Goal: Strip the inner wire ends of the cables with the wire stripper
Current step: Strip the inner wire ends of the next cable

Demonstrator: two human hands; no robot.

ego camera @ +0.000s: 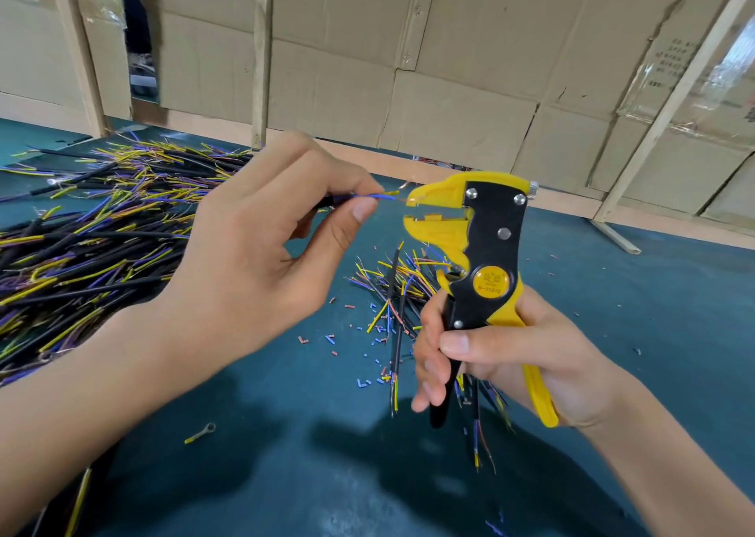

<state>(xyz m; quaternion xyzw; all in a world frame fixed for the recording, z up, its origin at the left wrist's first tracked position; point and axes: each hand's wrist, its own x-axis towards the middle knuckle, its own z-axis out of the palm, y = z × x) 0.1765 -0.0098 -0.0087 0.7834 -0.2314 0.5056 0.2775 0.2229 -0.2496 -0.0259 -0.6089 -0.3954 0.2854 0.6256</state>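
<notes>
1. The left hand (261,226) pinches one cable (347,198) between thumb and first finger. The thin blue and yellow wires poke out past the fingertips, up in the air above the table (653,312).

2. The right hand (502,352) wraps its fingers and thumb round the handles of the yellow and black wire stripper (482,258) and holds it upright. The handles are spread, and its yellow jaws stand a little apart.

3. The wire tips are just beside the jaws and point at the gap. It looks like the person is about to feed one wire in.

4. To do this well, the person should push only one thin wire into the jaws, not both, and only its end.

5. The wire should go in straight, so the cut is clean.

6. The left hand should hold the cable tight, or it may slip when the handles squeeze.

7. A slow, full squeeze should pull the colored skin off.

8. The big pile of cables (90,226) lies on the left of the table. A small pile (400,287) lies behind the stripper, with little colored bits (355,332) scattered near it.
</notes>
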